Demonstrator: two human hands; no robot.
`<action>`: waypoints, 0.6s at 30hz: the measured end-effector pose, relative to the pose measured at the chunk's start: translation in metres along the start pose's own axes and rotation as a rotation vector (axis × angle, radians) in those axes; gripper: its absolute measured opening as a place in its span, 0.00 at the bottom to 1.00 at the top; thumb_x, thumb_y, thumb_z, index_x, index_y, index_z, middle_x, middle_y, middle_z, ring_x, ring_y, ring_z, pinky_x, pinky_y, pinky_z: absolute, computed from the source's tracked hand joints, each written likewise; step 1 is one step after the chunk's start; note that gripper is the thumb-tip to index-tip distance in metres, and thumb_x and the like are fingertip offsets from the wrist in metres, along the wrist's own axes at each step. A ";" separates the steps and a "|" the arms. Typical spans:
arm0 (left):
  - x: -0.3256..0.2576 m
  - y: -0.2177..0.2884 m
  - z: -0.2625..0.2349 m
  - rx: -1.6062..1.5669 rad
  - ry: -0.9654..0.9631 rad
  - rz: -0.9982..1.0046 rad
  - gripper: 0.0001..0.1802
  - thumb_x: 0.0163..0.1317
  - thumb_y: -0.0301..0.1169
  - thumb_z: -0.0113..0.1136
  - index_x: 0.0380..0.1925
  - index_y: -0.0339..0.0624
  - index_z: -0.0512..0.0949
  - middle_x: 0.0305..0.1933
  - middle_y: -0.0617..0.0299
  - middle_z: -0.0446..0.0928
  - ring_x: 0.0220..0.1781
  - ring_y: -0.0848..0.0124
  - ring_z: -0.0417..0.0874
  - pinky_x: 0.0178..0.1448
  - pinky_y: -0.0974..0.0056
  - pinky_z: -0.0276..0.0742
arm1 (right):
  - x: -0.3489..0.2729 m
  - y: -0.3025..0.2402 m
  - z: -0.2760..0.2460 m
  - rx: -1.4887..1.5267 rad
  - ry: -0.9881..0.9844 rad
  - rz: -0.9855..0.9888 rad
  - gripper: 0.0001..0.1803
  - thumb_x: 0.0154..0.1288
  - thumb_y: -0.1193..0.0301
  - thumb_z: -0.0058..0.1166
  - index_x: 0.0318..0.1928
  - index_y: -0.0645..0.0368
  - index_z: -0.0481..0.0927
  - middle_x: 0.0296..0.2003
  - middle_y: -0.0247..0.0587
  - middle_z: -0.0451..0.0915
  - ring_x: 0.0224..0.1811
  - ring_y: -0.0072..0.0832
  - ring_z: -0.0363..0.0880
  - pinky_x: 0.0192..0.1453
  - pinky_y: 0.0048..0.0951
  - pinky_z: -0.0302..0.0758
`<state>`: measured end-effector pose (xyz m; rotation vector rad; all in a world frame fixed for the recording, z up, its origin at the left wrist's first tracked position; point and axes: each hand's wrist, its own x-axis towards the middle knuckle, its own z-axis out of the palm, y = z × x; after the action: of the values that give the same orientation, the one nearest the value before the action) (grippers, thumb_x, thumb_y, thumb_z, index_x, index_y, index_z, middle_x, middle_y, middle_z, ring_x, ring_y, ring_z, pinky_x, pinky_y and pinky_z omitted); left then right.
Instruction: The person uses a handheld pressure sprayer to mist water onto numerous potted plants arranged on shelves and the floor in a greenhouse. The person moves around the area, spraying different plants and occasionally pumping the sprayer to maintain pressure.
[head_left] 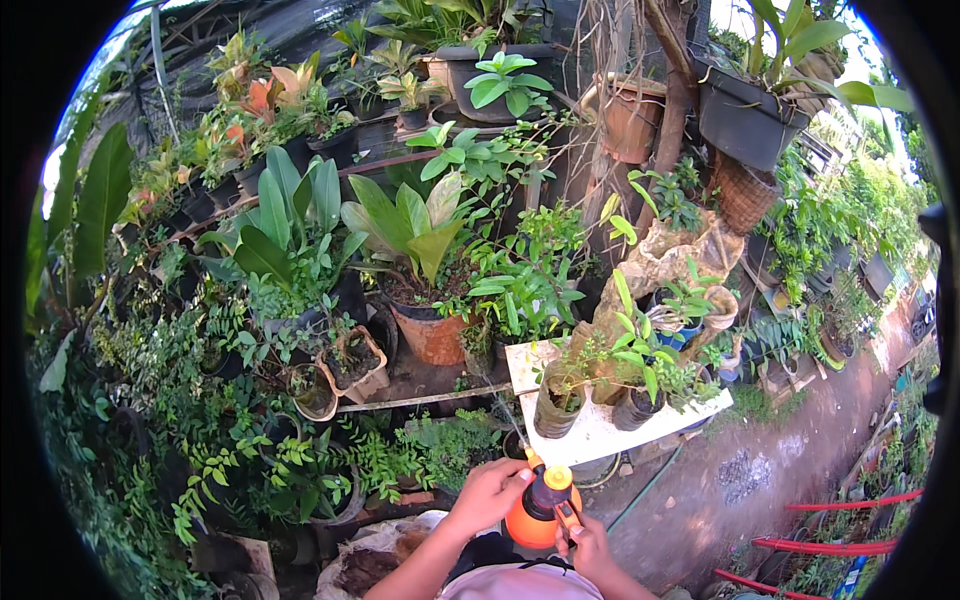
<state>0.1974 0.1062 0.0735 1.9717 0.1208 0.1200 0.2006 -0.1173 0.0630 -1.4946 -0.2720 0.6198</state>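
Note:
Close to my body is an orange pump sprayer (530,529) with a dark top, a yellow pump knob and an orange nozzle end. My left hand (492,494) is closed, with thumb and fingers at the base of its nozzle. My right hand (590,549) wraps round the dark and orange handle on the sprayer's right side. From the nozzle a thin line, a wand or a jet of liquid, runs up and left; I cannot tell which. Just beyond it stands a white board (640,432) bearing two potted plants, a left pot (558,408) and a right pot (634,410).
Potted plants crowd the shelves ahead, among them a broad-leaved plant in a terracotta pot (432,334) and a square planter (358,372). A gnarled piece of wood (655,265) rises behind the board. Red pipes (825,546) lie at lower right, beside a concrete path (700,520).

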 end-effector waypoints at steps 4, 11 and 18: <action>-0.021 0.021 0.027 -0.067 0.086 -0.022 0.14 0.69 0.34 0.53 0.44 0.36 0.81 0.40 0.50 0.83 0.43 0.56 0.85 0.49 0.59 0.78 | -0.024 0.002 -0.024 0.007 -0.028 -0.017 0.19 0.67 0.60 0.38 0.30 0.64 0.73 0.16 0.33 0.70 0.17 0.20 0.67 0.24 0.26 0.64; -0.062 0.051 0.085 -0.036 0.066 -0.048 0.14 0.69 0.34 0.54 0.47 0.36 0.79 0.50 0.50 0.81 0.53 0.55 0.82 0.58 0.58 0.74 | -0.069 0.002 -0.065 -0.016 -0.080 -0.091 0.20 0.68 0.60 0.39 0.30 0.64 0.73 0.17 0.33 0.71 0.17 0.20 0.68 0.24 0.26 0.65; -0.104 0.062 0.136 -0.114 0.172 -0.093 0.17 0.69 0.35 0.54 0.52 0.34 0.76 0.55 0.49 0.78 0.59 0.56 0.79 0.64 0.59 0.71 | -0.103 0.010 -0.100 -0.027 -0.183 -0.091 0.19 0.68 0.61 0.38 0.30 0.64 0.74 0.17 0.33 0.71 0.17 0.20 0.68 0.23 0.25 0.65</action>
<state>0.1153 -0.0563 0.0739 1.8371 0.3111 0.2310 0.1678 -0.2576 0.0653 -1.4443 -0.4887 0.6828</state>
